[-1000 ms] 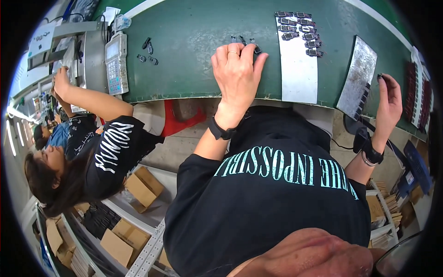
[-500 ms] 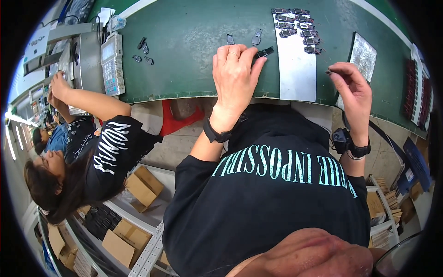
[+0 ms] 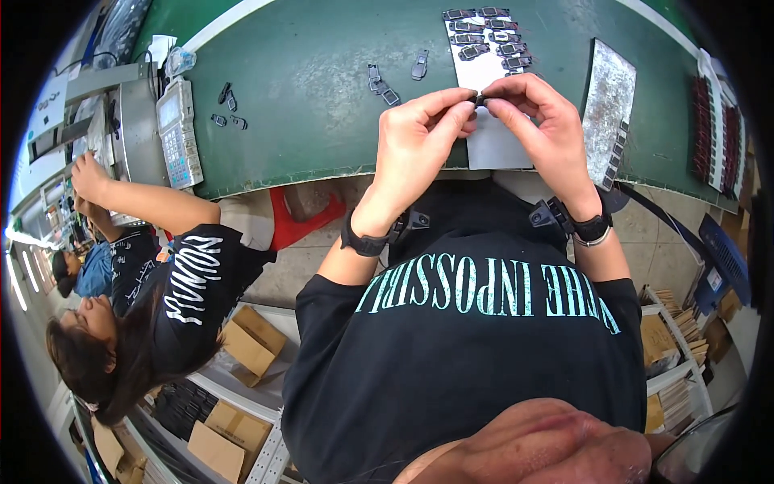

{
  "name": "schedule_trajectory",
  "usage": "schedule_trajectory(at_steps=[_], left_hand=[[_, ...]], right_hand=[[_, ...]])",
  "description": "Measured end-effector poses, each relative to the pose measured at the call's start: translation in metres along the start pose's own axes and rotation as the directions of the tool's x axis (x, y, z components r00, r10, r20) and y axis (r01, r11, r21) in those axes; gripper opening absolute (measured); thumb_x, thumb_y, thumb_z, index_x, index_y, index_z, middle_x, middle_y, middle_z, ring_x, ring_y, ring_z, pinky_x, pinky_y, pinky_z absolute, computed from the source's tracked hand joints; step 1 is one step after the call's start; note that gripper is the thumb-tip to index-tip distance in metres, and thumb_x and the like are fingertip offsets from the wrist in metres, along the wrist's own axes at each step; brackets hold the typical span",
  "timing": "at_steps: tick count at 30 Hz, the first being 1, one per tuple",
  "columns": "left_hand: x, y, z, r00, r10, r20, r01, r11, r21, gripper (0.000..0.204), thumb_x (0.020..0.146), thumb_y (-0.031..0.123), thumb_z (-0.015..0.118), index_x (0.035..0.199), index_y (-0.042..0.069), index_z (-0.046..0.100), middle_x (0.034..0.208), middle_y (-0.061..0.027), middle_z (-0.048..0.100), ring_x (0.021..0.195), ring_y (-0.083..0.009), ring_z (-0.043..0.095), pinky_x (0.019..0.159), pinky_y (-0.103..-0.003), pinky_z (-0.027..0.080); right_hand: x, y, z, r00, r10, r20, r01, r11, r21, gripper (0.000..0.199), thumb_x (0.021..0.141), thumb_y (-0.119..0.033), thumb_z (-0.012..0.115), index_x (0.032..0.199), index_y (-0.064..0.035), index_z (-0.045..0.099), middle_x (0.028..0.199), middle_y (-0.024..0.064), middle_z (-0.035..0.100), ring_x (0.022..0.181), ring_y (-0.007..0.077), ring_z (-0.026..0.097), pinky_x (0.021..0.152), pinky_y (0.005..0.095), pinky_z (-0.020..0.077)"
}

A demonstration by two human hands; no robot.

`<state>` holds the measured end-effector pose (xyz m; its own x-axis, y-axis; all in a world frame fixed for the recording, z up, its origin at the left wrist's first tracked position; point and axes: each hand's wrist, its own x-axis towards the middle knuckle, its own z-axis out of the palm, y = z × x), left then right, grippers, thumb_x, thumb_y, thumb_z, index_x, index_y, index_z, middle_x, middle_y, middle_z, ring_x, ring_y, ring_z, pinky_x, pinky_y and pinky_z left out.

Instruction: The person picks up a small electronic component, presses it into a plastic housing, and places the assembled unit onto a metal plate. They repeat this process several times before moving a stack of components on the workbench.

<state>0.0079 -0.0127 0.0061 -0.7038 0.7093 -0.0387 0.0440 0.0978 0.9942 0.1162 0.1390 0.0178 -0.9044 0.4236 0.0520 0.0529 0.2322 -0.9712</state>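
Over the lower part of the white strip on the green table, my two hands meet fingertip to fingertip. My left hand [image 3: 418, 141] pinches a small black plastic part [image 3: 480, 101], mostly hidden by the fingers. My right hand [image 3: 550, 129] is closed in a pinch at the same spot; any separate tiny piece in it is covered. Beyond the hands, black parts with square windows [image 3: 474, 52] lie in two columns on the white strip [image 3: 496, 149]. Left of the strip are a few loose similar parts [image 3: 420, 64], two of them close to my left hand.
A worn metal plate [image 3: 606, 89] with small black pieces [image 3: 619, 145] along its edge lies at right. Farther right stands a rack of dark red pieces [image 3: 703, 129]. At left are more black parts [image 3: 230, 100], a keypad device [image 3: 179, 133] and a co-worker's arm [image 3: 161, 202].
My right hand has come left from beside the metal plate to meet my left hand. The black part at my left fingertips is now between both hands. The view has shifted slightly.
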Motion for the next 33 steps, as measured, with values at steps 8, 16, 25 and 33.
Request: schedule_trajectory(at_steps=[8, 16, 25, 33], left_hand=[[0.003, -0.011, -0.003, 0.964, -0.179, 0.195, 0.234, 0.92, -0.313, 0.028, 0.099, 0.005, 0.057, 0.123, -0.009, 0.062, 0.098, -0.0152, 0.071, 0.087, -0.0174, 0.07, 0.081, -0.029, 0.06], [0.007, -0.012, -0.001, 0.949, -0.193, 0.249, 0.268, 0.91, -0.316, 0.025, 0.1, 0.005, 0.055, 0.121, -0.008, 0.062, 0.099, -0.016, 0.071, 0.087, -0.0188, 0.07, 0.082, -0.03, 0.06], [0.011, -0.003, -0.001, 0.943, -0.215, 0.255, 0.289, 0.908, -0.304, 0.02, 0.098, 0.003, 0.055, 0.111, -0.008, 0.065, 0.091, -0.0143, 0.071, 0.081, -0.0166, 0.071, 0.075, -0.028, 0.06], [0.012, -0.002, 0.002, 0.938, -0.212, 0.274, 0.289, 0.915, -0.281, 0.022, 0.099, 0.005, 0.057, 0.116, -0.008, 0.064, 0.094, -0.0151, 0.07, 0.085, -0.0183, 0.07, 0.078, -0.029, 0.06]], right_hand=[[0.001, 0.012, -0.004, 0.995, 0.09, 0.042, -0.091, 0.995, 0.029, 0.014, 0.094, -0.004, 0.064, 0.107, 0.0012, 0.066, 0.102, 0.0021, 0.067, 0.092, 0.0084, 0.063, 0.084, 0.0236, 0.0512], [0.004, 0.018, -0.013, 0.997, 0.059, 0.047, -0.058, 0.998, -0.018, 0.013, 0.094, -0.006, 0.065, 0.106, 0.0, 0.067, 0.098, 0.0006, 0.065, 0.089, 0.0091, 0.063, 0.082, 0.0231, 0.0519], [0.005, 0.021, -0.021, 0.931, 0.241, 0.274, -0.32, 0.901, 0.292, 0.024, 0.094, -0.006, 0.065, 0.117, -0.001, 0.058, 0.099, 0.0032, 0.064, 0.087, 0.0082, 0.063, 0.078, 0.0227, 0.0532], [0.009, 0.024, -0.026, 0.919, 0.251, 0.305, -0.336, 0.903, 0.269, 0.025, 0.094, -0.006, 0.065, 0.117, 0.0, 0.056, 0.098, 0.0035, 0.063, 0.086, 0.0082, 0.063, 0.078, 0.0227, 0.0532]])
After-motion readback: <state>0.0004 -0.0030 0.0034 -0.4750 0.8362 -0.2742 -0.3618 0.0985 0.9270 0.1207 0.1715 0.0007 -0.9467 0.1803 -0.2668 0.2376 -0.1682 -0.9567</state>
